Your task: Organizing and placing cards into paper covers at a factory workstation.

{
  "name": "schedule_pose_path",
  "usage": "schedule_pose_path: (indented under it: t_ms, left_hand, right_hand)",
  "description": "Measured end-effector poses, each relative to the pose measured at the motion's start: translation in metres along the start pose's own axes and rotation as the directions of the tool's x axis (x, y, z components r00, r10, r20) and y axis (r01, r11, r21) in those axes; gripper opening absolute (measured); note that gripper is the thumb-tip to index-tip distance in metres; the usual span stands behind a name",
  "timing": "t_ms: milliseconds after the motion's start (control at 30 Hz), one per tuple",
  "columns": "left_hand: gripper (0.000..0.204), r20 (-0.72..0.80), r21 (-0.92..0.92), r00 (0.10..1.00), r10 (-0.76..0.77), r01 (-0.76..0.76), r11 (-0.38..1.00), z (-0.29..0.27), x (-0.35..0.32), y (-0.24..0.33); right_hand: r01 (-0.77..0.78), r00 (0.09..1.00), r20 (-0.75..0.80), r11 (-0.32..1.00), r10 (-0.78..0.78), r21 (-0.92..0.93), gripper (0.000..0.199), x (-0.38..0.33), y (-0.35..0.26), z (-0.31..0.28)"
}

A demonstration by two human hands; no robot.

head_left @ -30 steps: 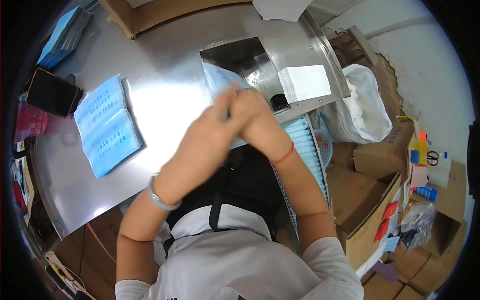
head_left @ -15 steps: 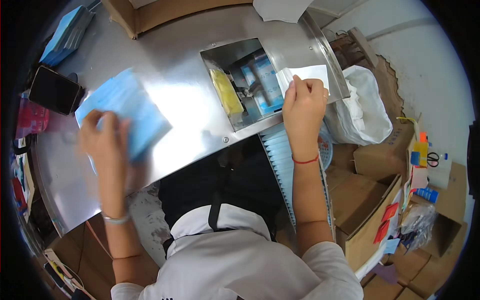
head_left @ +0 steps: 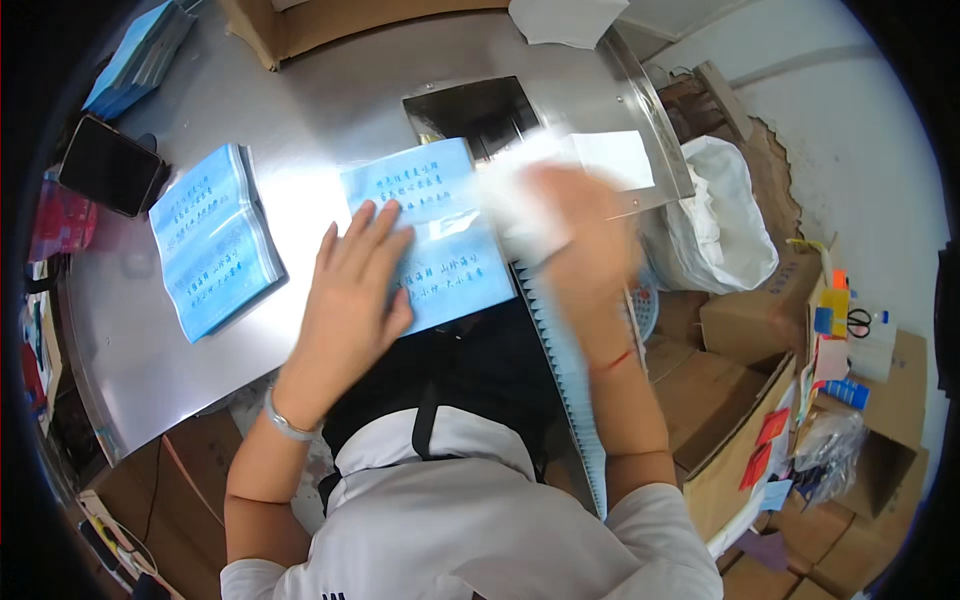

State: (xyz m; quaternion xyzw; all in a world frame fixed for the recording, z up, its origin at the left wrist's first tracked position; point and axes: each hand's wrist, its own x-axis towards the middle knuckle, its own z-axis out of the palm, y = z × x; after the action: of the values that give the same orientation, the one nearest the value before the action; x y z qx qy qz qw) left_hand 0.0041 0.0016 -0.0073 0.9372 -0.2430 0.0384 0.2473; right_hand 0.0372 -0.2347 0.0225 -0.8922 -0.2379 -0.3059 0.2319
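Observation:
My left hand (head_left: 355,285) lies with its fingers outstretched on a blue printed plastic bag (head_left: 455,255), which rests at the table's front edge and covers part of the opening. Blurred by motion, my right hand (head_left: 590,225) grips a white paper sheet (head_left: 520,190) at the bag's right side. Just beyond that hand, more white paper (head_left: 617,158) lies flat on the metal. A stack of similar blue bags (head_left: 212,240) sits to the left of my left hand, touched by neither hand.
The metal table (head_left: 320,110) has a rectangular opening (head_left: 480,108). A phone (head_left: 110,165) and another blue stack (head_left: 135,58) stand at the left. A cardboard box (head_left: 390,32) is at the back. To the right are a white bag (head_left: 735,220) and cardboard boxes (head_left: 755,320).
My left hand has moved right from the blue stack and now rests on a blue bag by the opening. My right hand has swung slightly left, carrying white paper.

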Motion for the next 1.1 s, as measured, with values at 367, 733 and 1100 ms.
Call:
schedule_pose_path:
  t_ms: [367,733,1100]
  left_hand:
    - [0.043,-0.008,0.161,0.995,0.1,-0.098,0.982,0.004,0.01,0.011]
    - [0.056,-0.066,0.348,0.994,0.083,-0.055,0.936,-0.002,0.053,-0.001]
    - [0.059,-0.013,-0.04,1.0,-0.002,0.002,0.999,-0.009,0.028,-0.018]
  right_hand:
    - [0.077,0.979,0.149,0.927,-0.14,0.368,0.025,0.008,0.002,0.056]
    - [-0.32,0.944,-0.023,0.898,0.328,-0.301,0.022,-0.006,0.057,0.024]
    - [0.09,0.95,0.259,0.948,-0.174,0.304,0.031,-0.015,-0.053,0.016]
